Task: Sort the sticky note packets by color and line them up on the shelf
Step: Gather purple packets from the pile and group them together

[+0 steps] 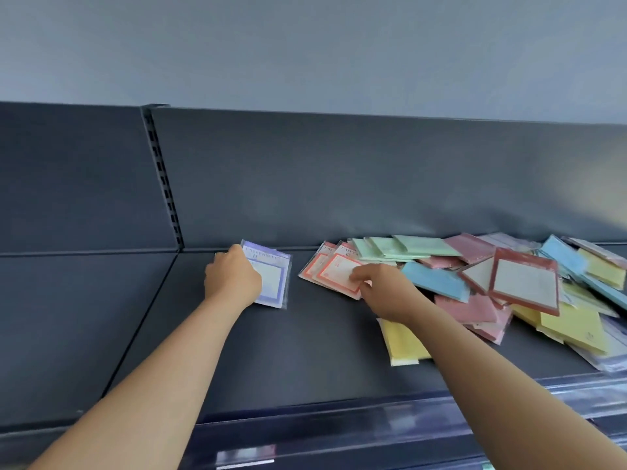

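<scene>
Two colour groups seem begun: left hand clasps a purple-bordered plastic-wrapped packet on the dark metal shelf; right hand touches orange-bordered packets, pinching or pressing unclear.

A blue-grey wall rises above dark panels and a slotted upright.

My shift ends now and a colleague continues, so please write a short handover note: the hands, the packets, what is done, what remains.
Left hand: curled on the left edge of the purple packets, which lie alone at the left of the shelf.
Right hand: appears to pinch the near corner of the orange-bordered packets, just left of the mixed pile.
Done: purple group started; orange group beside it, with a gap.
Left: the mixed pile (green, blue, pink, yellow, dark red-bordered) is unsorted.
</scene>
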Motion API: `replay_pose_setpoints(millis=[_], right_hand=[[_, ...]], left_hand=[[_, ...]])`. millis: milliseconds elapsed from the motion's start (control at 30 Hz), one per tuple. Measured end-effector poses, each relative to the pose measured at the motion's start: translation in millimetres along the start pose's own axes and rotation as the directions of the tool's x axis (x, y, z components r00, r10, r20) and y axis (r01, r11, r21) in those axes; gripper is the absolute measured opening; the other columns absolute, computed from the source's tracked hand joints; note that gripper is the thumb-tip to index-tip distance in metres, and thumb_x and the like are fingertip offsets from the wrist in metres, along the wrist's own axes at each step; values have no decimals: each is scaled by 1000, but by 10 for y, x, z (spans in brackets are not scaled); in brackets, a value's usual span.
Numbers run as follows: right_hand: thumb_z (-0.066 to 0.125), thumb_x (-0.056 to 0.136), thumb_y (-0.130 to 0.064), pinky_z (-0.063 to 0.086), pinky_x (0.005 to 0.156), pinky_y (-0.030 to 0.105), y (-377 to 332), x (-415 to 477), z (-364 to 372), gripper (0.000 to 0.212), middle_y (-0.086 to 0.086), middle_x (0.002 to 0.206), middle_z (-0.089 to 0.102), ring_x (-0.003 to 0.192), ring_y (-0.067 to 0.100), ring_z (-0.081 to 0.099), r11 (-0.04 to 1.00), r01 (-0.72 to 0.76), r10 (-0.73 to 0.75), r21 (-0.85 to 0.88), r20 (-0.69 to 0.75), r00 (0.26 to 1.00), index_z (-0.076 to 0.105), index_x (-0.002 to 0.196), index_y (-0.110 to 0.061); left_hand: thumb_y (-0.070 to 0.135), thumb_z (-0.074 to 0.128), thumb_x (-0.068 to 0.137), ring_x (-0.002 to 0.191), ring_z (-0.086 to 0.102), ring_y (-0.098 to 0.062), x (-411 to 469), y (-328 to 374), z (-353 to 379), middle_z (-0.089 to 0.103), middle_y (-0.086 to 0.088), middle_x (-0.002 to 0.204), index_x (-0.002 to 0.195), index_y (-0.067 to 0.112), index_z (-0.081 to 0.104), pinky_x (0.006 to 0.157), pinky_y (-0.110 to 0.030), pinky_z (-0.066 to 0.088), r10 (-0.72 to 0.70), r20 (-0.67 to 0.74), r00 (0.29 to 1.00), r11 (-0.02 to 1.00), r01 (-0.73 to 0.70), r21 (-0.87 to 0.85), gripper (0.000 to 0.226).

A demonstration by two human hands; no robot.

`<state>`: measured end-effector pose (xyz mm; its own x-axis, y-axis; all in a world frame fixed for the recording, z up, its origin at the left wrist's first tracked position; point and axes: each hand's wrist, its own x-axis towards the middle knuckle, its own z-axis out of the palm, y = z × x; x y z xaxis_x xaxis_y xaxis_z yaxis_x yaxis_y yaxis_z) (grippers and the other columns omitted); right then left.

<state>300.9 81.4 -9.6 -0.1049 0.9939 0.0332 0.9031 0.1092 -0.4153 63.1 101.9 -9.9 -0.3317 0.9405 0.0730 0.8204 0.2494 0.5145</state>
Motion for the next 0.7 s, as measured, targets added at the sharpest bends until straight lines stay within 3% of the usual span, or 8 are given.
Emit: replay_pose_setpoints(millis=[67, 233, 300, 333, 400, 500, 600, 700], right_hand=[[47, 95, -12, 42, 101, 31, -13, 28, -43, 32, 6, 133, 59, 119, 26, 55, 998, -33, 36, 49, -64, 997, 65, 121, -9], [64, 90, -31, 40, 90, 25, -2, 44, -32, 42, 3, 132, 59, 117, 20, 55, 991, -85, 86, 104, 1, 996, 60, 130, -18], [66, 88, -33, 40, 88, 23, 17, 46, -23, 41, 1, 129, 61, 116, 19, 56, 990, -93, 93, 105, 5, 996, 63, 126, -18], [67, 87, -33, 39, 86, 22, 29, 43, -34, 40, 0, 128, 62, 114, 18, 56, 989, -99, 100, 108, -3, 995, 64, 124, -18], [68, 85, -34, 37, 82, 21, 50, 34, -63, 41, 0, 126, 62, 112, 17, 56, 989, -106, 110, 106, -29, 994, 65, 122, -17], [69, 83, -35, 37, 81, 21, 76, 19, -80, 44, -1, 125, 61, 112, 17, 55, 987, -115, 119, 109, -33, 992, 63, 123, -18], [70, 82, -35, 40, 84, 23, 124, 23, -83, 45, -1, 123, 62, 108, 16, 56, 980, -126, 131, 157, -22, 991, 63, 124, -20], [71, 82, -32, 39, 83, 23, 158, 18, -85, 45, 0, 123, 61, 108, 17, 56, 977, -123, 127, 176, -9, 992, 62, 125, -21]], left_hand=[[6, 44, 91, 117, 43, -35, -32, -6, 18, 50, -13, 129, 117, 9, 55, 84, -36, 39, 84, -42, 996, 996, -82, 45, 28], [10, 52, 96, 117, 55, -24, -80, 298, 130, 59, -7, 128, 122, 11, 63, 96, -29, 41, 314, 75, 946, 924, -286, -254, 28], [12, 52, 96, 92, 57, -23, -51, 453, 229, 59, -6, 101, 90, 18, 60, 83, -33, 49, 304, 176, 936, 932, -253, -261, 11], [12, 52, 96, 79, 53, -23, -39, 515, 268, 55, -7, 89, 79, 19, 54, 69, -30, 47, 286, 211, 935, 944, -237, -227, 18], [12, 52, 96, 65, 48, -23, -11, 629, 307, 59, -20, 90, 86, 4, 59, 49, -28, 30, 248, 248, 936, 964, -215, -154, 14], [19, 57, 94, 64, 51, -23, 40, 751, 315, 58, -23, 108, 110, -11, 57, 44, -27, 23, 199, 267, 943, 975, -163, -150, 33], [23, 62, 90, 58, 49, -21, 104, 779, 344, 52, -15, 69, 78, 3, 56, 47, -27, 27, 150, 330, 932, 964, -64, -257, 24], [19, 62, 89, 57, 45, -20, 112, 730, 376, 51, -7, 69, 73, 4, 53, 54, -26, 40, 158, 418, 895, 920, 20, -391, 24]])
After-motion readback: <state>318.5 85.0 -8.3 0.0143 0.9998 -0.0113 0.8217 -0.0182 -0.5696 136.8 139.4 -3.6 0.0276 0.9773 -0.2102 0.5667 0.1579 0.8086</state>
